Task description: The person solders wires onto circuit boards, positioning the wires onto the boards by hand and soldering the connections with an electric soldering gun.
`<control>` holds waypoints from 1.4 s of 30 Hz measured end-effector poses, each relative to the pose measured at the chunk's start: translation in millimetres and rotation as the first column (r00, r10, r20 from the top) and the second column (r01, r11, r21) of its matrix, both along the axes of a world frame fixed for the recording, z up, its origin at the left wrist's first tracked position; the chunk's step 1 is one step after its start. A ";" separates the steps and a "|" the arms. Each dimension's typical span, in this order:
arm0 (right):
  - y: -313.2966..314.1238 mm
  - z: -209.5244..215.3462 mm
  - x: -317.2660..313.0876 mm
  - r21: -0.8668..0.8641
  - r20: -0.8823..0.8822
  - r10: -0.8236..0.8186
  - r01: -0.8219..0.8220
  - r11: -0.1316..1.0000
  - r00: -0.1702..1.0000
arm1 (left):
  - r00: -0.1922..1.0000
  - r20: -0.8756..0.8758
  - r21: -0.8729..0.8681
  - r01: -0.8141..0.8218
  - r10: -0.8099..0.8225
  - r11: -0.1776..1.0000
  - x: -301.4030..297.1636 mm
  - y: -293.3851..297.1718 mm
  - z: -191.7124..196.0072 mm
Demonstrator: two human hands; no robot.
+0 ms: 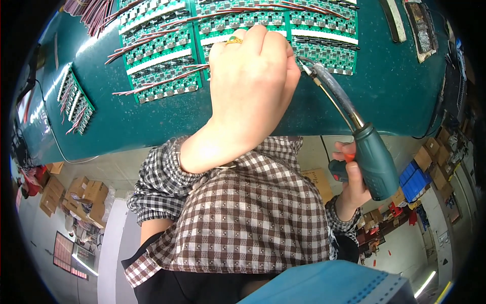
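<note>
My left hand (253,86), with a gold ring on one finger, is curled into a fist over the green circuit boards (162,55) on the dark green table (152,121). A thin red wire (195,66) runs into its grip from the left, and the fingertips are hidden. My right hand (349,175) grips the green handle of a soldering gun (374,162) beyond the table's near edge. The gun's long metal barrel reaches up and left, and its tip (305,66) sits right beside my left hand's fingers over a board.
Panels of small green boards with red wire leads (314,25) cover the table's far part, and another panel (75,99) lies at the left. A tray of small metal parts (422,25) stands at the far right. Cardboard boxes (83,195) and blue bins (415,180) sit on the floor below.
</note>
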State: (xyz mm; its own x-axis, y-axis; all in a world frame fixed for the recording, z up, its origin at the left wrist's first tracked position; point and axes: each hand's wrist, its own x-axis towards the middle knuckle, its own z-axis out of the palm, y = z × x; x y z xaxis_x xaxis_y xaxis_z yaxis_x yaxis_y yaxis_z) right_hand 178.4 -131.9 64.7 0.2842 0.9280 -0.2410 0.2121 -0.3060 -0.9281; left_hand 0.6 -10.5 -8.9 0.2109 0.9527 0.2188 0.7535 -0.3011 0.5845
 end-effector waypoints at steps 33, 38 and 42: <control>-1.7 2.3 -2.2 0.017 0.040 -0.061 0.061 0.998 0.997 | 1.000 -0.001 0.007 0.000 0.000 1.000 -1.0 0.1 0.4; 0.3 2.7 -1.1 0.026 0.055 -0.061 0.060 0.998 0.997 | 1.000 -0.005 0.008 -0.002 0.002 1.000 -1.4 0.5 -0.1; 2.0 1.5 2.0 0.066 0.052 -0.085 0.082 0.994 0.995 | 1.000 -0.006 0.005 0.006 -0.006 1.000 -1.0 1.3 0.5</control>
State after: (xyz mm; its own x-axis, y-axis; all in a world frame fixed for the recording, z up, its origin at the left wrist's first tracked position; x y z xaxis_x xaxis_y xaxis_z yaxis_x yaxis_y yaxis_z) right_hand 180.4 -129.9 66.2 0.3724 0.9134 -0.1641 0.2393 -0.2654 -0.9340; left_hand -0.4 -9.2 -8.4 0.2175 0.9504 0.2222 0.7553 -0.3081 0.5785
